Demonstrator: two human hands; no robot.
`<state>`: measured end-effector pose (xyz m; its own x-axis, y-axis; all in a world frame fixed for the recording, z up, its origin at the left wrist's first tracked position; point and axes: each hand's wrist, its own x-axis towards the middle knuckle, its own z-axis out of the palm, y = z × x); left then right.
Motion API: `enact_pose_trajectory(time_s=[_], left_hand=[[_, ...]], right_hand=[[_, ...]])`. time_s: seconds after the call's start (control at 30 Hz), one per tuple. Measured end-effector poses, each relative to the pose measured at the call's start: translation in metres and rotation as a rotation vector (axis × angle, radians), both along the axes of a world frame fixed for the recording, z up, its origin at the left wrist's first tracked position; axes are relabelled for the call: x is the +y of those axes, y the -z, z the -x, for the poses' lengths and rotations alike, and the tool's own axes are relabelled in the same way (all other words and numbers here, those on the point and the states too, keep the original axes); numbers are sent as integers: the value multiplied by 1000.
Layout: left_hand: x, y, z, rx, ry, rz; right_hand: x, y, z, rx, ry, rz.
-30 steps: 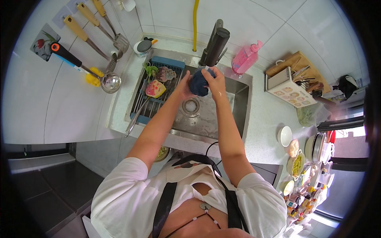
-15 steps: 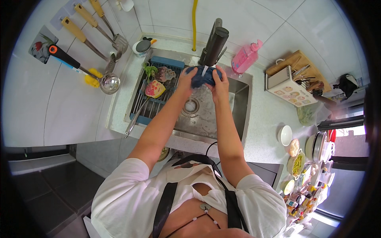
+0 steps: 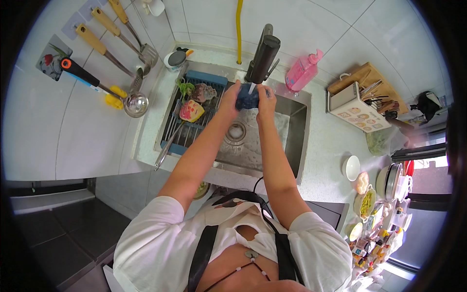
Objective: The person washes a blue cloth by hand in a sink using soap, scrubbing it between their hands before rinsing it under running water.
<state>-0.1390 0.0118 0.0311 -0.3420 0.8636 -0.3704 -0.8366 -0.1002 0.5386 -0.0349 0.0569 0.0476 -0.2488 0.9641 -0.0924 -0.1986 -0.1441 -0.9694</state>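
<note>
Between my two hands a wet, dark blue cloth [image 3: 247,100] is held beneath the running black faucet [image 3: 264,57]. My left hand [image 3: 230,100] is closed on its left side, and my right hand [image 3: 266,101] grips the right side. Water from the spout falls onto the cloth. Both hands are over the far part of the stainless steel sink [image 3: 297,131], beyond the drain [image 3: 235,132], where some suds lie. Parts of my fingers are hidden behind the cloth.
Left in the sink, a blue-ended drying rack [image 3: 206,77] bears two sponges, a yellow-and-pink one [image 3: 191,111] among them, and greens. Pink soap bottle [image 3: 302,71] stands right of the faucet. Utensil holder [image 3: 357,108] and white bowl [image 3: 350,168] sit farther right. Ladle [image 3: 135,104] hangs left.
My hands have come closer together, and the cloth between them is bunched narrower. My right hand has shifted left and turned around the cloth's side. Water still runs.
</note>
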Motion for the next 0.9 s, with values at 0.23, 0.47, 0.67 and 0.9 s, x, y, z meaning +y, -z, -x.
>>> enact_pose_trajectory(time_s=[0.23,0.47,0.67,0.9], left_hand=[[7,-23,-13,291,-245,41],[1,-37,-22,408,-222,68],[-2,-31,-27,603,-237,140],[-15,-28,-19,289,-94,106]], right_hand=[[-45,-16,8,-153,139,-511],[-43,-17,12,-70,148,-429],[-22,-22,16,-172,150,-398],[0,-14,8,-447,117,-443]])
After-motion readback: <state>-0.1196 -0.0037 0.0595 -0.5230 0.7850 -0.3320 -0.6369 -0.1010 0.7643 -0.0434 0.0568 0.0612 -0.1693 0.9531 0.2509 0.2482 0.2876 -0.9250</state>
